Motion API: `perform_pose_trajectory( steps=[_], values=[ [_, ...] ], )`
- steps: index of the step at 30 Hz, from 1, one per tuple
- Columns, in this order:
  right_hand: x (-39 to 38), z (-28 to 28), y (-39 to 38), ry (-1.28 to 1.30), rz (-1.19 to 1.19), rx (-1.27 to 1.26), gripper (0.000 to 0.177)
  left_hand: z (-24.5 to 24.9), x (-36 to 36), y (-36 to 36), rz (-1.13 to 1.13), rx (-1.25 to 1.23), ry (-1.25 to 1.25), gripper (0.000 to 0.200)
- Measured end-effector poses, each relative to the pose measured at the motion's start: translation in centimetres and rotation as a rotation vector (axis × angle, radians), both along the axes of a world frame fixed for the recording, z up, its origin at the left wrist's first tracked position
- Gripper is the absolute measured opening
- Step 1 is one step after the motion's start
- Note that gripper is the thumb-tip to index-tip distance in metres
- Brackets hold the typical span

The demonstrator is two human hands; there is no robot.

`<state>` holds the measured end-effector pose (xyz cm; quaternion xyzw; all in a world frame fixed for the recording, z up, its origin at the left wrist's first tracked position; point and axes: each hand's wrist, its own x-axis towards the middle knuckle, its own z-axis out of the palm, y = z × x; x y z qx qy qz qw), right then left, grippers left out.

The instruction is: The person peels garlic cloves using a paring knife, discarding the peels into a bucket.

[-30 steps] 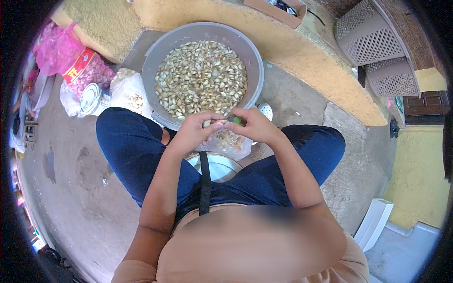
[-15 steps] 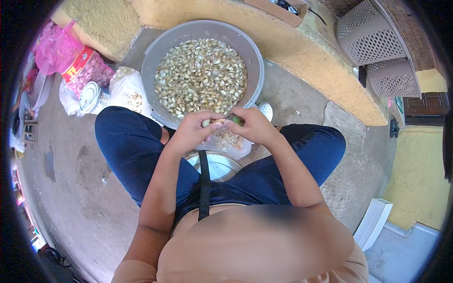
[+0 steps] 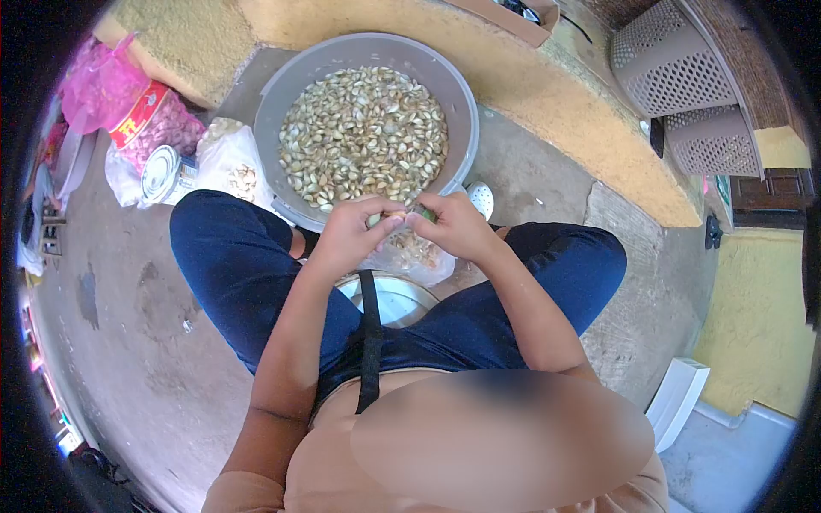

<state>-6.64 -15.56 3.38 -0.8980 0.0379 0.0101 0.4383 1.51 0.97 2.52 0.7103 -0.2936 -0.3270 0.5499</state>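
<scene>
Just in front of the tub's near rim, my two hands meet. My left hand (image 3: pixel 352 232) is closed, with a pale garlic clove (image 3: pixel 374 220) showing between its fingers. My right hand (image 3: pixel 459 227) is closed around a small green-handled knife (image 3: pixel 428 215), whose blade is mostly hidden by the fingers. Beyond them stands a large grey tub (image 3: pixel 272 94) holding a great many garlic cloves (image 3: pixel 363 137), apparently in water. Below the hands sits a clear plastic bag (image 3: pixel 419 259) with papery skins inside. A white round container (image 3: pixel 398 299) is between my legs.
On the left are a pink mesh sack of garlic (image 3: pixel 162 132), a metal tin (image 3: pixel 167 175) and a white plastic bag (image 3: pixel 231 167). A white perforated object (image 3: pixel 481 201) lies right of the tub. A yellow ledge (image 3: pixel 556 120) curves behind; grey perforated crates (image 3: pixel 676 68) are at upper right.
The fingers have shifted slightly around the clove and the knife, and less of the clove shows between the hands. The view has moved a little; the surroundings are the same.
</scene>
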Motion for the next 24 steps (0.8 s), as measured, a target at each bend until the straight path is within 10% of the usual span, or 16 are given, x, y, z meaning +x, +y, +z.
perform_pose_trajectory(
  steps=[22, 24],
  values=[
    [0.1, -2.0, 1.2, -0.022, -0.178, 0.049, 0.033, -1.4, -2.1, -1.9, 0.283, 0.045, -0.557, 0.015],
    [0.1, -2.2, 1.5, -0.029, -0.205, 0.123, 0.032, 0.0, -1.9, -1.7, 0.238, 0.093, -0.282, 0.015]
  ],
)
